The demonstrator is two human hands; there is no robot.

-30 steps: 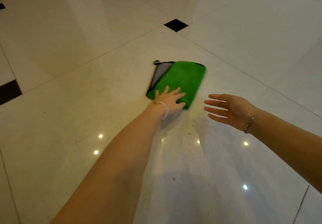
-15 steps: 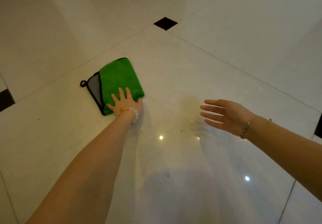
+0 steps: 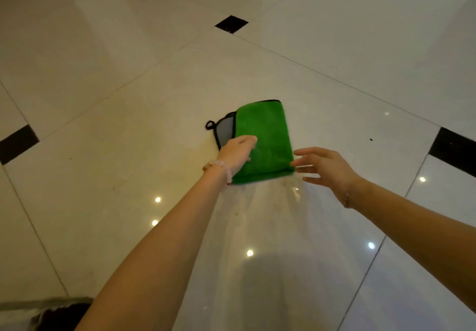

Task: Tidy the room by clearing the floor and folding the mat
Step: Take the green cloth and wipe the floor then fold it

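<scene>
So nearest the camera there's just bare glossy tile floor (image 3: 296,266) with ceiling lights reflected in it, plus something dark and blurry at the bottom left edge that I can't make out. Further out, the left hand (image 3: 237,154) lies flat, palm down, fingers together, pressing on the near left part of a folded green cloth (image 3: 265,140). Looks like the floor-wiping part of the tidying to me, with no mat anywhere in view. The right hand (image 3: 322,167) hovers loosely spread, holding nothing, fingertips just beside the cloth's near right corner; can't tell if they touch it. The cloth sits on the floor between both hands, grey side and a black loop (image 3: 210,125) poking out on its far left. Next move probably needs firm downward pressure while sliding it, or the right hand pinching that corner to lift it.
</scene>
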